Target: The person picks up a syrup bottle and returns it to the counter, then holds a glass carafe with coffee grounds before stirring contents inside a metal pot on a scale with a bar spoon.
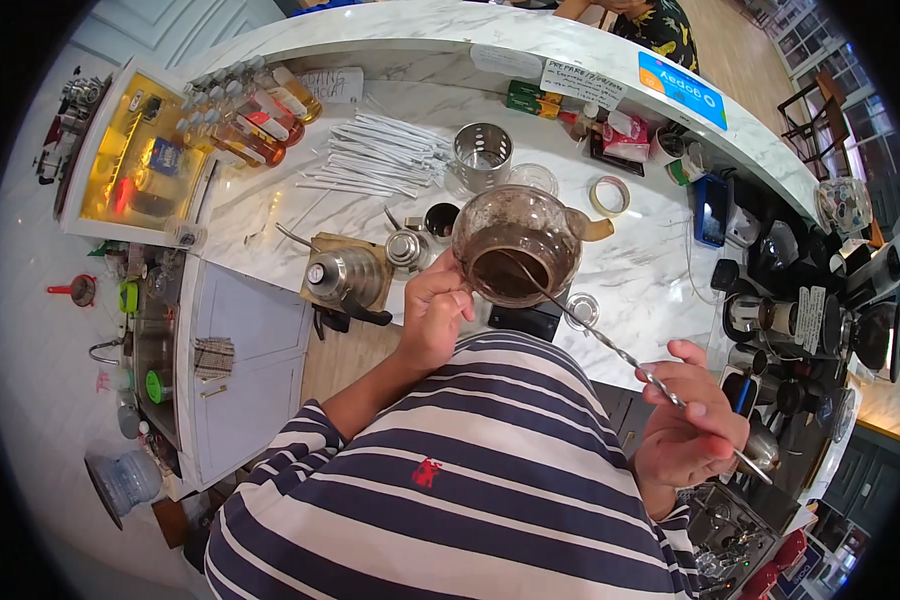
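My left hand (438, 315) grips the near left side of a round glass pot (520, 212), tilted so that its mouth faces me. Dark brown contents show inside, and a tan knob-like handle sticks out on its right. Between the fingers and thumb of my right hand (698, 425) is a long bar spoon (618, 352) with a twisted metal shaft. Its far end reaches into the pot's mouth, where the tip is hard to make out. A small glass dish (581, 311) lies on the counter right of the pot.
Left of the pot stand a steel gooseneck kettle (352, 278) and a small metal pot (407, 248). Behind are a perforated steel canister (482, 155), wrapped straws (380, 150) and a tape roll (610, 196). Bottles (255, 120) stand far left; coffee equipment (775, 320) crowds the right. Someone (660, 30) is beyond the ledge.
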`<state>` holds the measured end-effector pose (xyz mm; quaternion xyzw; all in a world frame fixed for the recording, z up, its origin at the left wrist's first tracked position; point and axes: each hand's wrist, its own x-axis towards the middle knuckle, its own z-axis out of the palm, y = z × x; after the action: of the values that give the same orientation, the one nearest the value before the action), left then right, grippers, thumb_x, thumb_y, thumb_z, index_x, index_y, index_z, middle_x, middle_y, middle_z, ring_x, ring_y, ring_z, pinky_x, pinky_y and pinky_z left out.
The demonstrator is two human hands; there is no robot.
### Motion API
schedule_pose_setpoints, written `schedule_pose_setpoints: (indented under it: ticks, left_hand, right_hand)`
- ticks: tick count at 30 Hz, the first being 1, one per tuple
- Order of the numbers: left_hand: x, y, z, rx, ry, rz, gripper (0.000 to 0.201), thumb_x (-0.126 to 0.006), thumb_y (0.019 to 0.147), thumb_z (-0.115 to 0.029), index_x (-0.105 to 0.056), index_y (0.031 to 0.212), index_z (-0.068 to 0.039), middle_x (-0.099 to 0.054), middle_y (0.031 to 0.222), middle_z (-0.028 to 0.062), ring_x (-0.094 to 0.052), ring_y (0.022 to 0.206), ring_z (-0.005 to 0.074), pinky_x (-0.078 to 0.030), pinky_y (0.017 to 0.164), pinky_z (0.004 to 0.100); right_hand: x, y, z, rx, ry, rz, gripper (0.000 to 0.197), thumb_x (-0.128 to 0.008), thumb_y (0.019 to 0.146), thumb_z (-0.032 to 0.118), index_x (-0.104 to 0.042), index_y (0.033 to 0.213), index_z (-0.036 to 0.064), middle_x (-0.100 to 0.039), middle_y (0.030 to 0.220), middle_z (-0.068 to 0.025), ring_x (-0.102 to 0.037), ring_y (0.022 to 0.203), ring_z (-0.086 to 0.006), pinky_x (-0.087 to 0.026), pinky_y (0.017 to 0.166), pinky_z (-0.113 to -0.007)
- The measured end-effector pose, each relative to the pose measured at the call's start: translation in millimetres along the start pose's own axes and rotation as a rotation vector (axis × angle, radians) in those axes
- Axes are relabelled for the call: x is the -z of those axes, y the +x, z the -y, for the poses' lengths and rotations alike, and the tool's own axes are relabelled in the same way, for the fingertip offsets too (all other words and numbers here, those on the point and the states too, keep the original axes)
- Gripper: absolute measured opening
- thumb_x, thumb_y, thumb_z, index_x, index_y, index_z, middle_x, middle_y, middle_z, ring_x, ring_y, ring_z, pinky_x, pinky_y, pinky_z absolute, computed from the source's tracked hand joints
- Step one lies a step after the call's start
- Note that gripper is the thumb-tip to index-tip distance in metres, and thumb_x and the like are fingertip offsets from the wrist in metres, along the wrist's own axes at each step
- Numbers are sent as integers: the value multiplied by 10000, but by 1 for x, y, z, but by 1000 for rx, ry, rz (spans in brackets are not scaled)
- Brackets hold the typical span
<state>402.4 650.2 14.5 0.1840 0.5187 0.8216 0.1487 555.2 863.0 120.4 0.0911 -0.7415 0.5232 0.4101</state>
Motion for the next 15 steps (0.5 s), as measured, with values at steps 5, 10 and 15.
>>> schedule_pose_setpoints:
  ticks: [5, 10, 15]
  left_hand:
    - [5, 1, 7, -20, -32, 73, 227, -478, 831, -36, -488, 616, 36, -568, 1269, 241, -523, 697, 116, -428, 593, 248]
    - [6, -2, 6, 6, -78, 41, 255, -480, 846, -50, -511, 609, 37, -579, 1234, 236, -521, 697, 117, -422, 600, 249]
    - [12, -4, 6, 66, -43, 22, 321, -480, 892, -84, -523, 598, 40, -594, 1143, 209, -526, 749, 129, -417, 632, 254]
  right_hand:
    - [-7, -1, 2, 13, -9, 33, 462, -281, 1090, 469, -520, 1099, 73, -697, 767, -157, -735, 760, -342, -514, 874, -570]
    - [-8, -6, 0, 1, 8, 45, 462, -296, 1086, 475, -515, 1092, 69, -693, 759, -158, -735, 760, -347, -521, 862, -575]
    - [-12, -7, -2, 6, 3, 31, 467, -299, 1084, 479, -515, 1093, 64, -690, 758, -163, -731, 748, -344, -524, 862, -575]
